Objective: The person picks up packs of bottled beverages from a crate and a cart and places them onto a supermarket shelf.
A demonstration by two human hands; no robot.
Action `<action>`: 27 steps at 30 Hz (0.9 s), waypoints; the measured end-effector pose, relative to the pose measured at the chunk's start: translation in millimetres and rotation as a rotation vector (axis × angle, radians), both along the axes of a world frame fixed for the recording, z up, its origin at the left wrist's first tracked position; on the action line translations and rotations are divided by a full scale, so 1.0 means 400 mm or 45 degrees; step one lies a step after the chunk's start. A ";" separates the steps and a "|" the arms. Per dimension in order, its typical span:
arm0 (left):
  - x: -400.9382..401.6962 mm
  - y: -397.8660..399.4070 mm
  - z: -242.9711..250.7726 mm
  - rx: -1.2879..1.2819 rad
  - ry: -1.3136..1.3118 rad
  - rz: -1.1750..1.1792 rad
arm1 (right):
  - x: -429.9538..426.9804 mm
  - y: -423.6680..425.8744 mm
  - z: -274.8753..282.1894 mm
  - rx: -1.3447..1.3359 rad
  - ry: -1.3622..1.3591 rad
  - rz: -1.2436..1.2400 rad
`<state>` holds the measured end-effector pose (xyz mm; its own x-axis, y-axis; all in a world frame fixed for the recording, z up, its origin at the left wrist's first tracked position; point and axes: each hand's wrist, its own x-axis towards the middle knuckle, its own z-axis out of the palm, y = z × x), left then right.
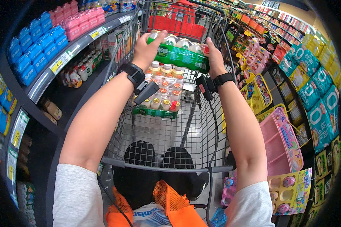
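Observation:
Between my two hands is a shrink-wrapped pack of small bottles in a green sleeve, lifted inside the far part of a wire shopping cart. My left hand grips the pack's left end with the thumb over the top. My right hand is pressed to its right end. Below it in the cart sit bottles with orange caps. Nearest me there is another green-sleeved pack with yellow-capped bottles. Black bands with small devices are strapped on both wrists.
A red fabric bag hangs at the cart's far end. Shelves on the left hold blue bottle packs and pink bottle packs. Teal noodle packets and a pink toy tray line the right side. The cart handle crosses before me.

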<state>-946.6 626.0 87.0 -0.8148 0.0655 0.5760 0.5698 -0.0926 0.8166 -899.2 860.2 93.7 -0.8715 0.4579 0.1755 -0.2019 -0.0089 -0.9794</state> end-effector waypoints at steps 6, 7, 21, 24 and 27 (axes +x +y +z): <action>-0.046 -0.027 -0.041 -0.107 -0.252 0.401 | 0.021 -0.040 -0.001 0.457 0.374 0.117; -0.044 -0.029 -0.039 -0.113 -0.251 0.410 | 0.040 -0.058 0.008 0.398 0.322 0.130; -0.035 -0.014 -0.039 -0.009 -0.095 0.226 | 0.042 -0.042 0.018 0.592 0.457 0.035; -0.009 -0.030 -0.017 -0.028 -0.085 0.124 | 0.040 -0.055 0.008 0.665 0.473 0.010; -0.008 -0.035 -0.018 -0.032 -0.094 0.154 | 0.068 -0.085 0.022 0.555 0.436 0.058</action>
<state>-949.9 611.8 79.6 -0.8576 -0.0220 0.5138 0.5141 -0.0059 0.8577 -872.1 826.1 102.5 -0.7484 0.2428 0.6172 -0.5184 0.3664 -0.7727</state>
